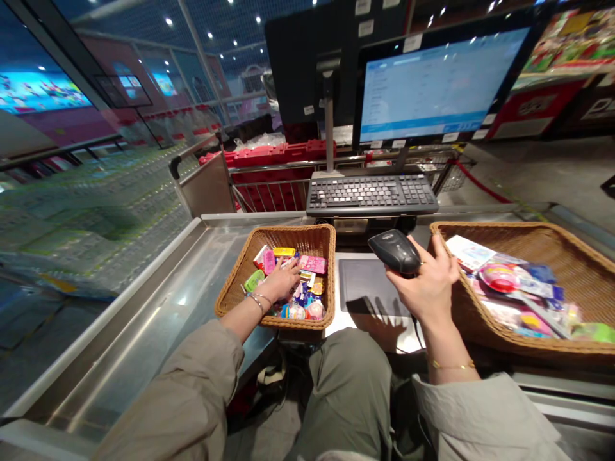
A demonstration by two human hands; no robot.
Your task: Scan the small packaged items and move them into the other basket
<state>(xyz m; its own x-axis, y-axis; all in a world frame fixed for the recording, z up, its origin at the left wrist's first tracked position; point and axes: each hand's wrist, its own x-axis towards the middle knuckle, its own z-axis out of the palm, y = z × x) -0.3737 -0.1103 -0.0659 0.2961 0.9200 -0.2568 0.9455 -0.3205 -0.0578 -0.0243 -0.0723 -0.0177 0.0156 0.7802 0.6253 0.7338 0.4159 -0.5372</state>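
My left hand [283,282] reaches into a small wicker basket [250,246] full of several colourful small packets [312,264]. Its fingers curl down among the packets, and what they grip is hidden. My right hand [427,282] is closed around a black handheld barcode scanner [396,251], held above a dark flat scanner plate [365,285] between the two baskets. A larger wicker basket [567,246] to the right holds several packaged items [509,288].
A black keyboard [372,192] and a lit monitor [432,83] stand behind the plate. A steel counter [158,320] runs to the left beside a glass panel. Red shopping baskets and wire carts [278,169] sit beyond the counter. My knee [348,384] is below.
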